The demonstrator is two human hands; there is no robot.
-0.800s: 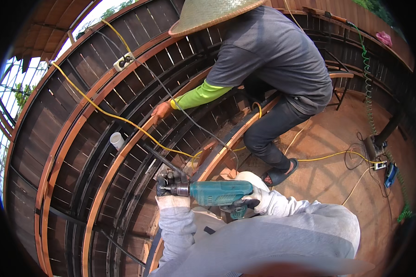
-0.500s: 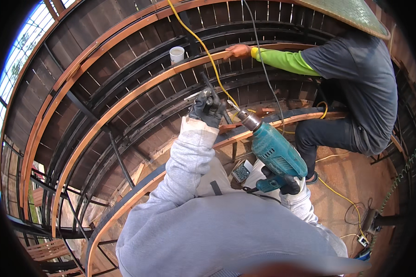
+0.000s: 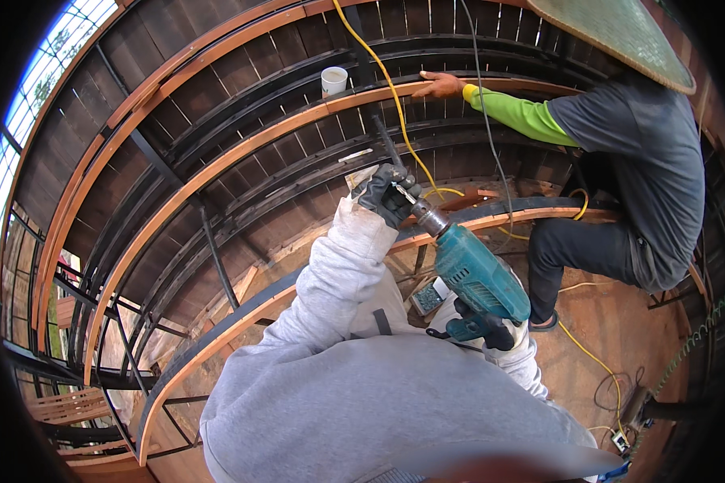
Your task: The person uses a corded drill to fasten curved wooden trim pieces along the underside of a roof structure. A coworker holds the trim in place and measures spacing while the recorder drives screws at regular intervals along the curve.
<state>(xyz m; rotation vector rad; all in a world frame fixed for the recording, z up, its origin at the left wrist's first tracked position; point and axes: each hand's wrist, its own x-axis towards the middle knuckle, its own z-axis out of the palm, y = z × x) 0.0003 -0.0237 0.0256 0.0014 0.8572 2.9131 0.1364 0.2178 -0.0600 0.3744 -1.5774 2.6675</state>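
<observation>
My right hand (image 3: 499,332), in a dark glove, grips the handle of a teal power drill (image 3: 479,270). The drill points up and left, and its metal chuck (image 3: 432,219) carries a drill bit (image 3: 408,193). My left hand (image 3: 385,196), in a black and grey glove, has its fingers curled beside the bit's tip. Whether they touch the bit, or pinch something small, I cannot make out. Behind that hand rises a dark metal strut (image 3: 388,141). Below the drill sits a small box (image 3: 428,296) of small metallic pieces, probably screws.
A co-worker in a woven hat (image 3: 620,36) crouches at right, one hand (image 3: 441,84) on a curved wooden rail (image 3: 274,129). A white cup (image 3: 334,80) stands behind that rail. Yellow cable (image 3: 391,84) and grey cable (image 3: 483,105) hang across. A curved bench edge (image 3: 242,326) runs before me.
The drill bit and my left hand have come together; the bit's tip now overlaps the gloved fingers. The whole view has shifted slightly. The co-worker's hand stays at the rail.
</observation>
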